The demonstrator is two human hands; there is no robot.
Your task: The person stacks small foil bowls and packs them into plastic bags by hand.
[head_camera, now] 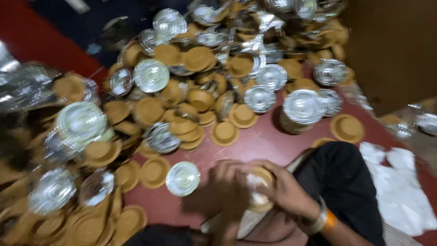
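Both my hands meet low in the middle of the head view, blurred by motion. My left hand (225, 182) and my right hand (284, 191) are closed together around a small stack of paper bowls (259, 182), brown outside and silver inside. An orange and silver bangle sits on my right wrist. One silver-lined bowl (183, 178) lies on the dark red floor (264, 143) just left of my left hand.
A big heap of brown and silver paper bowls (200, 68) covers the floor ahead and to the left. A neat stack of silver-topped bowls (302, 110) stands ahead on the right, with a single brown bowl (347, 128) beside it. White plastic (400, 182) lies at right.
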